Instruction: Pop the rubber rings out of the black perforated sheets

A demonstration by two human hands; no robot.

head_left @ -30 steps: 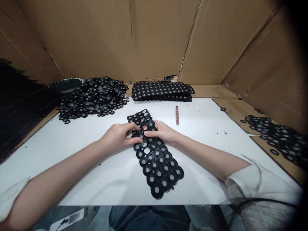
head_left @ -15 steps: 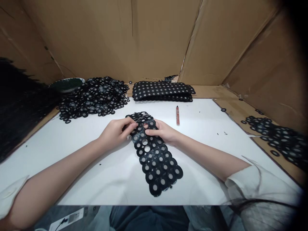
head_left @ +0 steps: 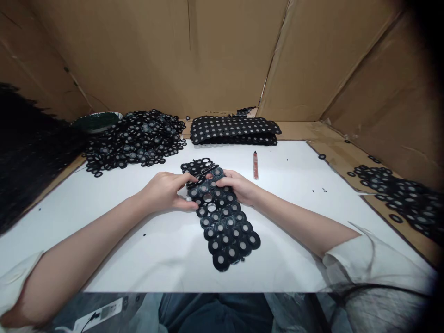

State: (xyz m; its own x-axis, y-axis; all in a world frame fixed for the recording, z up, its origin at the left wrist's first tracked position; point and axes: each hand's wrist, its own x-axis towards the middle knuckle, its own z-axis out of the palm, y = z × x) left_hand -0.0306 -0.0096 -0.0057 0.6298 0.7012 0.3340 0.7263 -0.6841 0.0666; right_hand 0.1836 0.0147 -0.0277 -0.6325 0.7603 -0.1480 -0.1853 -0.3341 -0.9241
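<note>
A strip of joined black rings with pale centres (head_left: 225,231) slants over the white table, its upper part bent between both hands. My left hand (head_left: 169,192) grips its left edge, thumb and fingers apart around that side. On the opposite edge, my right hand (head_left: 237,185) is closed on the strip, thumb on top and the other fingers partly hidden beneath. A few rings near the hands look see-through in the middle.
A heap of loose black rings (head_left: 135,138) lies at the back left, beside a bowl (head_left: 99,121). Behind the strip sits a folded ring mat (head_left: 236,129). A red pen-like tool (head_left: 255,165) lies right of centre. More rings (head_left: 405,196) are at the right.
My left thumb has moved down and away from the fingers along the strip's edge. The strip's lower end has shifted slightly up and left. My right thumb has moved up a little.
</note>
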